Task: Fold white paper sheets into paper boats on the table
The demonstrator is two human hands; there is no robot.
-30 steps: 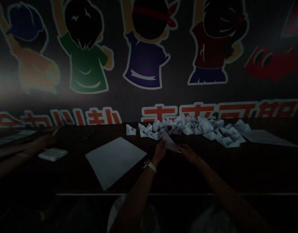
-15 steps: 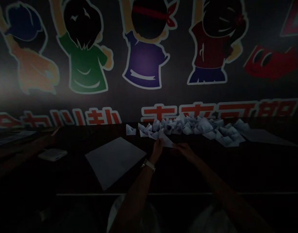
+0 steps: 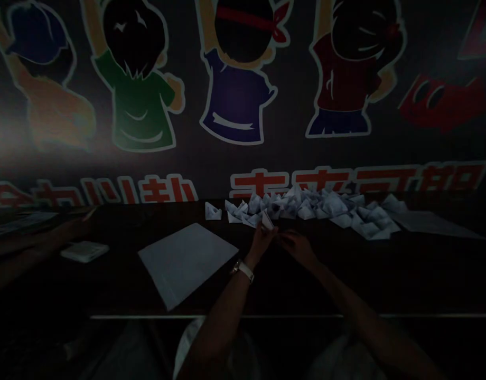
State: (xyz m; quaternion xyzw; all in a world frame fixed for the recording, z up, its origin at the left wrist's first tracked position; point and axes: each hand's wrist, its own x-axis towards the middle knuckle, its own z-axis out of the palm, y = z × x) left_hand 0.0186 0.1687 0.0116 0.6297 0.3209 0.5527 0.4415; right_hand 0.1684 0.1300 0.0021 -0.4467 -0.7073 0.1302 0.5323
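Note:
A small piece of folded white paper point(image 3: 267, 220) stands up between my hands, just in front of the paper boats. My left hand point(image 3: 262, 240), with a light-strapped watch point(image 3: 243, 269) on its wrist, is closed on the paper's lower left part. Close against the paper's lower right end, my right hand point(image 3: 297, 246) has its fingers bent in a pinch; the dark partly hides its fingertips. Many folded paper boats point(image 3: 334, 203) lie heaped behind my hands and to the right, and a single boat point(image 3: 213, 211) sits apart at the left.
White paper sheets point(image 3: 189, 264) lie flat on the dark table point(image 3: 290, 295), left of my hands. More paper point(image 3: 437, 224) lies at the right. Another person's arm point(image 3: 40, 245) reaches in at the left, near a small white stack point(image 3: 85, 252). A cartoon-printed wall point(image 3: 286, 153) stands behind.
The folded paper has turned and now shows narrower and more upright. My right hand has moved left, nearer my left hand. The other person's arm has shifted slightly.

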